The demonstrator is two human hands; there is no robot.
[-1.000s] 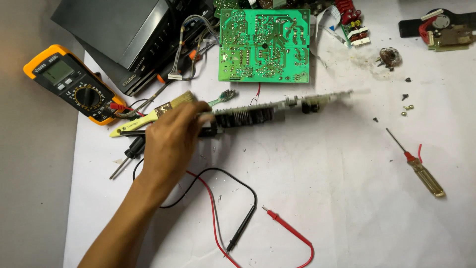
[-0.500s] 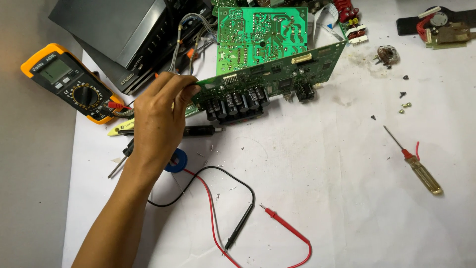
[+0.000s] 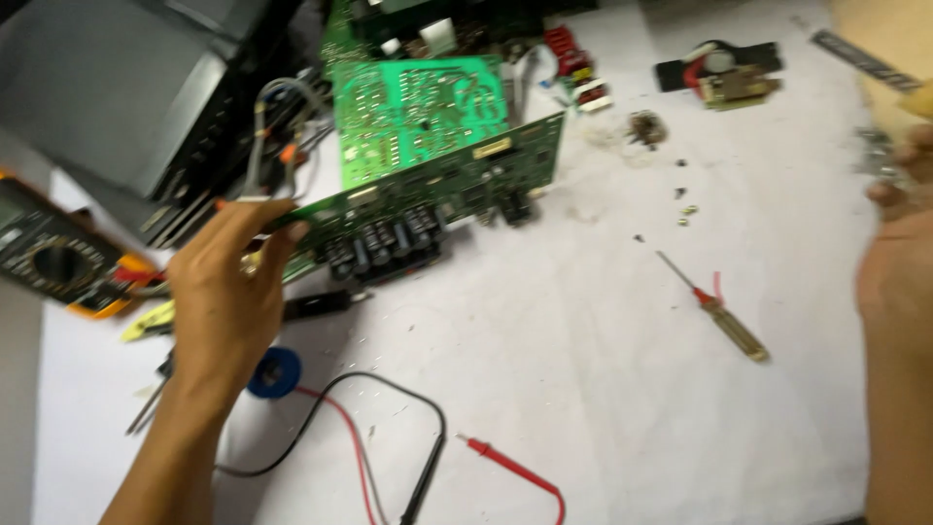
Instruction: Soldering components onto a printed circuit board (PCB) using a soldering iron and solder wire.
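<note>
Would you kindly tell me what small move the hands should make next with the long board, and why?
Probably bring the right hand over to steady the free end of the long circuit board. The left hand pinches only one end, tilted off the white table, while the right hand is apart from it.

A white work table (image 3: 603, 389), its surface smudged and dusted with grime, fills the view under even, bright light. Along the left edge a strip of grey floor (image 3: 15, 408) shows. A tan surface (image 3: 875, 39) occupies the upper right corner.
</note>
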